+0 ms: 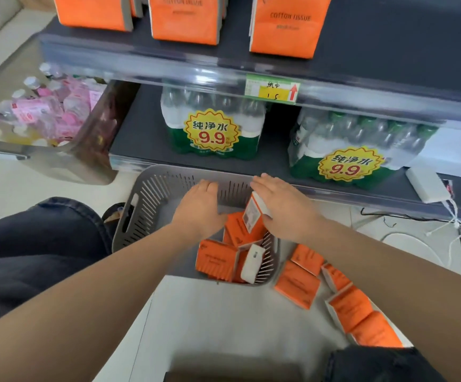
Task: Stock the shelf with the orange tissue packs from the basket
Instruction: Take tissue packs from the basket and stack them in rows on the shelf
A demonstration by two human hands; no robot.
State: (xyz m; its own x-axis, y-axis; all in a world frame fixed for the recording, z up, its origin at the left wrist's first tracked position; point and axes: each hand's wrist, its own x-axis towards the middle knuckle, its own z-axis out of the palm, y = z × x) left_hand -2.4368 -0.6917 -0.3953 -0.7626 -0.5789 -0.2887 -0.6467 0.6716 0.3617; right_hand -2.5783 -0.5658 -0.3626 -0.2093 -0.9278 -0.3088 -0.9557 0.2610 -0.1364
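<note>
While loose tissue packs [298, 282] lie on the floor at lower right, more sit in the gray basket [152, 199] at center. L hand [199, 208] reaches in, grip can't tell; R hand [281, 205], grip wide, fingers straight, rests on a tilted pack [252, 216]. Above, water bottles [212, 128], then the shelf [389, 37] w/ three packs at top.
</note>
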